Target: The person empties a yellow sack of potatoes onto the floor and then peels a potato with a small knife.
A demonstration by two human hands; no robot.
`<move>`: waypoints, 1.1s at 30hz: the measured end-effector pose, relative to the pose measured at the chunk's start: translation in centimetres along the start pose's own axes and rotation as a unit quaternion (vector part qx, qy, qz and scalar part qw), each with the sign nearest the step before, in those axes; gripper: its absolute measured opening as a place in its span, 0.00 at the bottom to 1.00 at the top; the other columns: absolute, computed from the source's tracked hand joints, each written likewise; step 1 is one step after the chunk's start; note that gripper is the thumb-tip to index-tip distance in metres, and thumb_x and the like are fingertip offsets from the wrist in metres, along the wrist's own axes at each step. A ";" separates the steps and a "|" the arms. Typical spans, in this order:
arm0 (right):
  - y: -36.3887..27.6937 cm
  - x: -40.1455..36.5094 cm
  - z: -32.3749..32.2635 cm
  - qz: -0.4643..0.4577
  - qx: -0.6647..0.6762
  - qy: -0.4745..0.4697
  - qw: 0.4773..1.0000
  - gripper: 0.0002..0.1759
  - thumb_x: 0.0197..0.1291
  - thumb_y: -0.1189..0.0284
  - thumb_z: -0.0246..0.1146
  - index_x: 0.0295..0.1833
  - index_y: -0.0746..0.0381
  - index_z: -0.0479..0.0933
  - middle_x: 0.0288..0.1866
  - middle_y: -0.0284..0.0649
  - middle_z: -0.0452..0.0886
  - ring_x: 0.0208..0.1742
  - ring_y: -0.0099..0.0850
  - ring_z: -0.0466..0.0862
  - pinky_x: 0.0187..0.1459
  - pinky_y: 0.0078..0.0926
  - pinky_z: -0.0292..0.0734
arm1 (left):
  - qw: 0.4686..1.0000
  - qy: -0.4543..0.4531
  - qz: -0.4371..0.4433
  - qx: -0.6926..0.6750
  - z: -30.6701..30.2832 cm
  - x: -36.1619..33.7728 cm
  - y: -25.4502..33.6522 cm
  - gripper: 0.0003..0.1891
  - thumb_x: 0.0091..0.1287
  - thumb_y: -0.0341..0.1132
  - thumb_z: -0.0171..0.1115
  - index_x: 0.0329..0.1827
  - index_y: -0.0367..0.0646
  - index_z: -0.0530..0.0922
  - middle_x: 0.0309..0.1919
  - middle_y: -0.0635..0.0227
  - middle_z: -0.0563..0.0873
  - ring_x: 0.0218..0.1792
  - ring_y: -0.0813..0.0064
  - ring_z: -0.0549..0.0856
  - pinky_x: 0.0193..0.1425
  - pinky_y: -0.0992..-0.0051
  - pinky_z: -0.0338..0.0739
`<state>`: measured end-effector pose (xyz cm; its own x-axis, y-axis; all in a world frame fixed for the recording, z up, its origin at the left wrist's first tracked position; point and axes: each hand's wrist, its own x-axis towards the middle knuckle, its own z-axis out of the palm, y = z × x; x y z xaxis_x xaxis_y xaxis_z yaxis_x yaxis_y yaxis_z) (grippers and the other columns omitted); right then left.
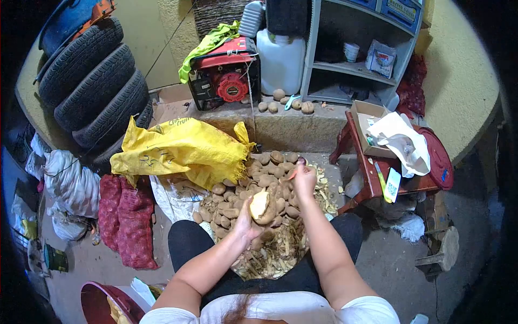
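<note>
My left hand (247,221) is wrapped round a partly peeled potato (260,206), its pale yellow flesh showing on top and brown skin on the lower right side. To the right of it, my right hand (305,179) is closed around a small peeler (292,175) with an orange-red part pointing toward the potato; the two do not touch. Unpeeled potatoes (221,207) lie in a heap beneath and beyond my hands. Peelings (270,254) cover the pile between my knees, and more lie to the right of the heap.
A yellow sack (183,148) lies at the left of the heap, with red mesh bags (135,224) beyond it. A red side table (362,137) stands at the right. Front left is a maroon tub (91,302). A generator (226,81) sits on the back ledge.
</note>
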<state>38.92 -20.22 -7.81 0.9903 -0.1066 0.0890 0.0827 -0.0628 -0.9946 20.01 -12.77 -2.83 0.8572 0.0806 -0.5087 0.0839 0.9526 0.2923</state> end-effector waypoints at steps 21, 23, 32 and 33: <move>-7.3 -9.3 -0.1 -0.174 -0.076 -0.157 0.969 0.25 0.46 0.67 0.67 0.44 0.68 0.64 0.29 0.48 0.77 0.30 0.38 0.79 0.32 0.31 0.74 | 0.998 0.041 -0.001 -0.045 -0.6 1.9 0.8 0.19 0.65 0.48 0.45 0.49 0.44 0.72 0.44 0.62 0.79 0.47 0.64 0.77 0.54 0.56 0.69; -7.0 -9.4 0.0 -0.196 -0.094 -0.151 0.964 0.26 0.46 0.66 0.67 0.44 0.68 0.65 0.26 0.49 0.78 0.28 0.42 0.81 0.30 0.34 0.75 | 0.999 0.033 0.027 -0.024 -1.4 2.5 0.9 0.17 0.64 0.46 0.48 0.48 0.44 0.72 0.43 0.62 0.79 0.46 0.64 0.78 0.54 0.56 0.70; -7.6 -9.6 -0.2 -0.239 -0.066 -0.130 0.960 0.24 0.46 0.64 0.66 0.43 0.65 0.64 0.24 0.50 0.77 0.25 0.45 0.79 0.26 0.37 0.74 | 0.997 0.077 0.027 -0.009 -1.4 2.3 1.2 0.14 0.64 0.43 0.49 0.46 0.45 0.71 0.41 0.63 0.78 0.40 0.66 0.78 0.49 0.59 0.73; -7.4 -9.6 -0.1 -0.245 -0.086 -0.125 0.958 0.24 0.46 0.64 0.66 0.43 0.65 0.64 0.24 0.50 0.77 0.25 0.45 0.79 0.26 0.37 0.74 | 0.997 0.078 0.028 -0.009 -1.5 2.3 1.1 0.14 0.64 0.43 0.49 0.46 0.45 0.71 0.41 0.63 0.78 0.40 0.66 0.78 0.49 0.59 0.73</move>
<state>28.81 -18.87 -1.32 0.8350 0.2170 0.5057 0.5458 -0.2092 -0.8114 21.31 -11.09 -4.87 0.7707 0.1761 -0.6123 0.0286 0.9505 0.3094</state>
